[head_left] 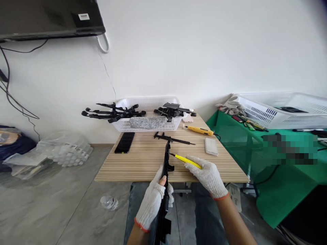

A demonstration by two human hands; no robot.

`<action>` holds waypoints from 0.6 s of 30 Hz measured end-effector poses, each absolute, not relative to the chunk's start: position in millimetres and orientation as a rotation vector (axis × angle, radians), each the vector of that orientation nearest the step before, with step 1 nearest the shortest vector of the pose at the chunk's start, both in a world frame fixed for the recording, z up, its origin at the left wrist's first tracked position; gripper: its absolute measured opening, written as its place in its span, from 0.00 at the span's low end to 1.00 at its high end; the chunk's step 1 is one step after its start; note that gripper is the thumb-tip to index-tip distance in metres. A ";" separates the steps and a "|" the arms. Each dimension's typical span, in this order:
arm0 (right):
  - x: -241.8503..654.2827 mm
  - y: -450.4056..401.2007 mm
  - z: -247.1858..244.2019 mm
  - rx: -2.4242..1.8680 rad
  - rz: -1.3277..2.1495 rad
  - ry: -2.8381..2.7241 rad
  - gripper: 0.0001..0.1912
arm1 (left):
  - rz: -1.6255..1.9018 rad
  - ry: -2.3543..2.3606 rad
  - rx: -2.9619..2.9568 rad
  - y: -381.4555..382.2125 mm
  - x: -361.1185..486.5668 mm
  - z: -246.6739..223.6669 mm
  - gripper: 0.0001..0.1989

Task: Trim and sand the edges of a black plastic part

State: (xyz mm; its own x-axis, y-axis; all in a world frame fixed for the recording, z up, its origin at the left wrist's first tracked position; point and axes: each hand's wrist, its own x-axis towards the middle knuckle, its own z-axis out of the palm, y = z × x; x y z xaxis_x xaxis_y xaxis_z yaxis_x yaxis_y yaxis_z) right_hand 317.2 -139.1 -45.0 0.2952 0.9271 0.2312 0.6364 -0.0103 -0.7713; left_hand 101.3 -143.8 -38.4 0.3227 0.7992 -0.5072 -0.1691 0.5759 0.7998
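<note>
The left hand [152,199], in a white knit glove with the thumb tip bare, grips 1 long black part [165,161] whose far end extends over the striped table [138,168]. The right hand [208,175], also gloved, holds 1 yellow pen-shaped tool [187,161] with its dark tip directed at the part's right edge; contact cannot be confirmed. Beyond the part lies 1 black caliper [163,137]; the phone [124,142] is positioned left, the yellow power tool [200,130] and white block [211,146] right. At the rear, the white basket [122,126] carries 2 clusters of black components [122,112] projecting beyond its rim. A green-covered table [278,183] stands to the right
</note>
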 end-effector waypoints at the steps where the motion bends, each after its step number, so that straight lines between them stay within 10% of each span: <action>1: 317.1 -139.3 -45.1 -1.741 0.426 -1.432 0.23 | 0.705 1.070 0.709 -143.5 101.6 -38.8 0.31; 18: 314.2 -142.2 -42.1 -1.823 0.403 -1.444 0.23 | 0.456 0.982 0.604 -127.6 89.5 -52.8 0.31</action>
